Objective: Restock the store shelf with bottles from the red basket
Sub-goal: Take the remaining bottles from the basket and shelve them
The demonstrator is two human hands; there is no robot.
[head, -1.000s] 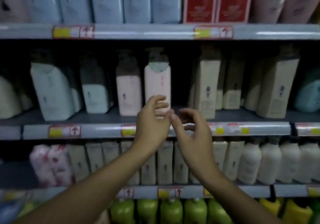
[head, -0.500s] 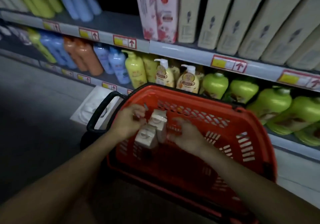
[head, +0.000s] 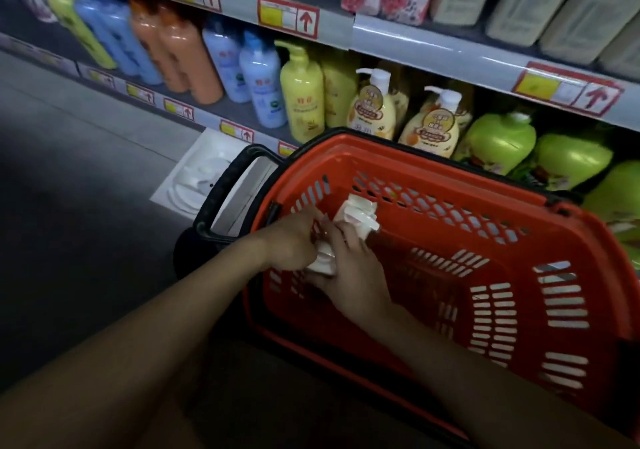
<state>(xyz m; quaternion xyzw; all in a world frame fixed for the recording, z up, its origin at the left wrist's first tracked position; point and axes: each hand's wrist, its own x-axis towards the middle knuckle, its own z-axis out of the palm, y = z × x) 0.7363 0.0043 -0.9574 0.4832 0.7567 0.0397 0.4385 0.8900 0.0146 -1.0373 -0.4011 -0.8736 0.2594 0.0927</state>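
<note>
The red basket (head: pixel 502 310) stands on the floor in front of the lower shelves. Both my hands are inside its left end. Two white pump bottles lie there close together. My left hand (head: pixel 294 242) curls around the nearer white bottle (head: pixel 323 261), which is mostly hidden between the hands. The fingers of my right hand (head: pixel 351 272) reach over to the farther white bottle (head: pixel 360 214) and curl on its lower part. The rest of the basket's inside shows only red mesh.
The basket's black handle (head: pixel 228 199) lies folded out to the left, over a white tray (head: pixel 197 178) on the grey floor. Behind the basket stand yellow pump bottles (head: pixel 372 109), green bottles (head: pixel 498 140), and blue and orange bottles (head: pixel 256 81) on the lower shelf.
A second ago both hands were up at the middle shelf. The view has dropped to the basket, and the hands have closed together on the two white bottles.
</note>
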